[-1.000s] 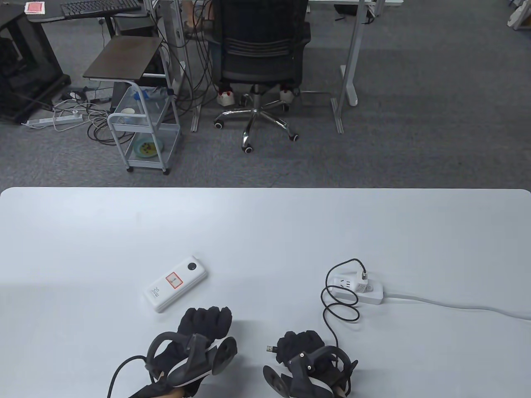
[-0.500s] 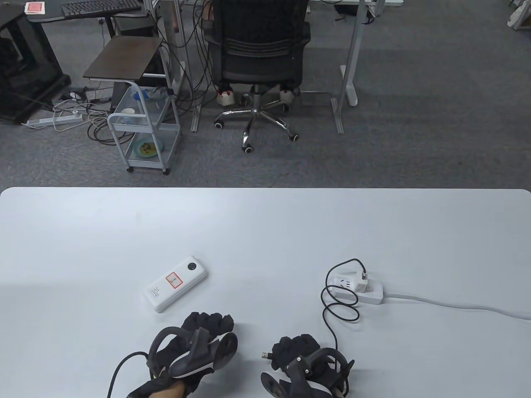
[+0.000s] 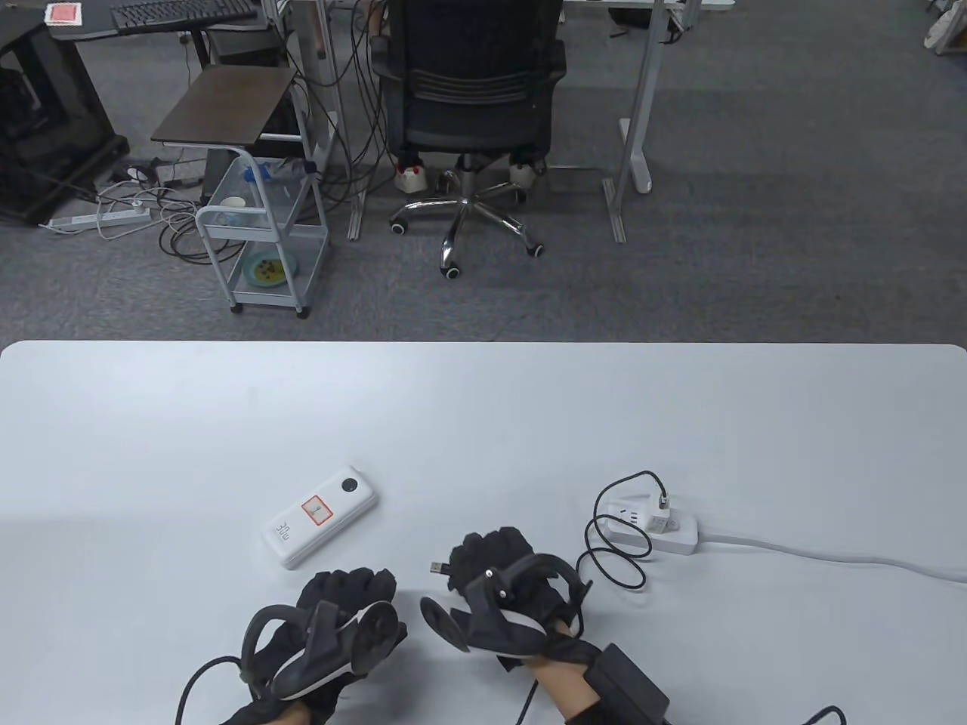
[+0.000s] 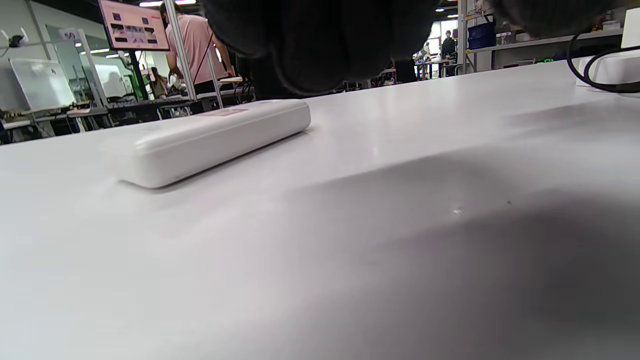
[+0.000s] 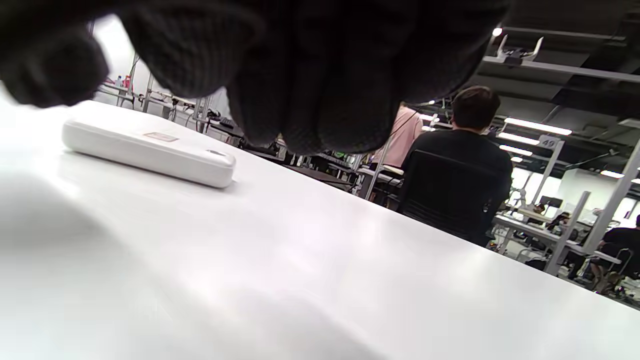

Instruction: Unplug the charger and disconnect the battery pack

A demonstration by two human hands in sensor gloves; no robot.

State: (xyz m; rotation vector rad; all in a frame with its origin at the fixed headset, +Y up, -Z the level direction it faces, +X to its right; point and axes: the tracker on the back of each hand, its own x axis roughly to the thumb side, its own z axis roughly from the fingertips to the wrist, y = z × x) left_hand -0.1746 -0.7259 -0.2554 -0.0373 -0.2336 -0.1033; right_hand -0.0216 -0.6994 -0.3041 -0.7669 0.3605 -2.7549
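A white power bank [image 3: 321, 516] lies flat on the table with no cable in it; it also shows in the left wrist view [image 4: 210, 135] and the right wrist view [image 5: 150, 150]. My right hand [image 3: 464, 563] grips the black cable [image 3: 604, 563] near its free USB plug [image 3: 437, 566], which sticks out to the left, right of the power bank. The cable loops back to a white charger [image 3: 659, 521] plugged into the white power strip [image 3: 672, 538]. My left hand [image 3: 347, 587] is low over the table just in front of the power bank, holding nothing.
The power strip's white cord [image 3: 831, 557] runs off to the right edge. The white table [image 3: 483, 408] ends at its far edge, with an office chair [image 3: 472, 83] and a small cart [image 3: 261, 234] on the floor beyond.
My right hand has moved forward and left with the cable plug, pulling the cable loop along. My left hand has drawn back and left toward the near edge.
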